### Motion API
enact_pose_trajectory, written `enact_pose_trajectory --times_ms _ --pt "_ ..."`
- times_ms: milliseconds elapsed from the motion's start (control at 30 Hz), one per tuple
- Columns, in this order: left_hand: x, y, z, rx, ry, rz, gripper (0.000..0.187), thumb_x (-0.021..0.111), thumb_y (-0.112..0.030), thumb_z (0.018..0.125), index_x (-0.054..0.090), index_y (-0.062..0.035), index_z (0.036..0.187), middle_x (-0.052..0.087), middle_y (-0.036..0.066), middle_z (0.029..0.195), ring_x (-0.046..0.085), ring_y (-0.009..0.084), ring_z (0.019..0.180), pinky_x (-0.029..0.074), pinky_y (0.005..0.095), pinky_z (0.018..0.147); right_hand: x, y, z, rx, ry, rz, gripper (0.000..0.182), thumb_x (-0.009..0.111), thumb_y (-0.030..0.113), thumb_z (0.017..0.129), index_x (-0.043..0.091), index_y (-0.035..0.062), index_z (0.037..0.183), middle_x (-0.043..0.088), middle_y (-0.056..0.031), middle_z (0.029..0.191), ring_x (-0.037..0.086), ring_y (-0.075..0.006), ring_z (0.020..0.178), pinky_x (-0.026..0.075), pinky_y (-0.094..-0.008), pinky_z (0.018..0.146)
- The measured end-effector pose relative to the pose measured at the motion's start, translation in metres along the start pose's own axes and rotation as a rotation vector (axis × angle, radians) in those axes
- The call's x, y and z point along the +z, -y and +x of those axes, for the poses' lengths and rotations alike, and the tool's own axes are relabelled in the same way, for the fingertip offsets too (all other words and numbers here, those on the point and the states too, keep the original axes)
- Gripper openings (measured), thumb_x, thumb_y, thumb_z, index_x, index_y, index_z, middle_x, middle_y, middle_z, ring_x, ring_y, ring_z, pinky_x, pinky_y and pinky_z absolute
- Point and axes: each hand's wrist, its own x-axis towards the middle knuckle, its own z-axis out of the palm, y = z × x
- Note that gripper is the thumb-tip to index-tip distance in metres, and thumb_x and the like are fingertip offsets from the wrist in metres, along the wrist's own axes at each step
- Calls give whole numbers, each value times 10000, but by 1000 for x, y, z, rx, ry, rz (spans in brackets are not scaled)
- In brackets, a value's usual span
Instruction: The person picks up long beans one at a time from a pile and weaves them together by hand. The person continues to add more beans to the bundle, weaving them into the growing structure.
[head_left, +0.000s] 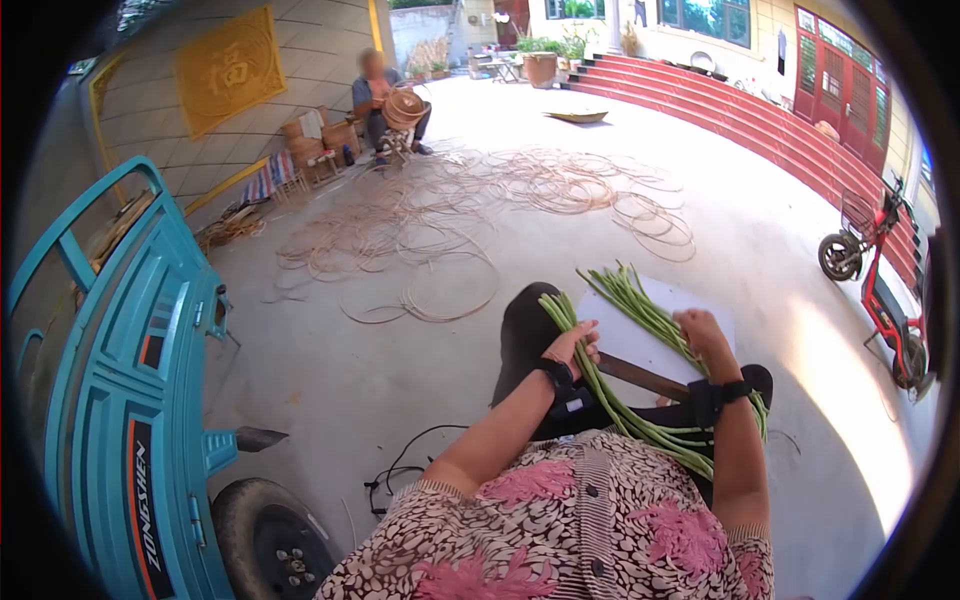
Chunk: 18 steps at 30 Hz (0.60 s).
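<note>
My left hand (575, 348) is wrapped round a bundle of long green beans (612, 402), whose tips stick up past my fingers and whose other ends trail down across my lap. A second bunch of long beans (640, 305) lies slantwise on a white board (712, 298) in front of me. Over the near part of that bunch, my right hand (703, 335) is closed; what its fingers hold is hidden. A brown strip (640, 377), of a kind I cannot make out, runs between my two hands.
Loose coils of thin cane (560, 185) spread over the concrete ahead. Beyond them sits a person (385, 100) with a round basket (404, 108). A blue cargo tricycle (120, 380) stands at left, a red electric scooter (885, 290) at right. Red steps (720, 105) rise behind.
</note>
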Motion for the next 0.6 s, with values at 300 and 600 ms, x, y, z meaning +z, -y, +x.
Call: enact_pose_trajectory --times_ms 300,600 --pt "3 -2 0 -29 85 4 309 605 -204 900 469 -79 1147 561 139 1233 573 178 699 471 284 585 4 94 -62 -499 -362 672 225 558 189 933 525 15 1072 625 -54 829 414 -28 468 322 -167 401" --pt "3 -4 -1 80 248 -13 401 506 -257 949 430 -75 1298 502 123 1323 555 247 1079 474 263 657 61 44 -95 -465 30 -416 262 548 197 854 550 86 1091 660 -88 739 621 -251 639 474 -357 598"
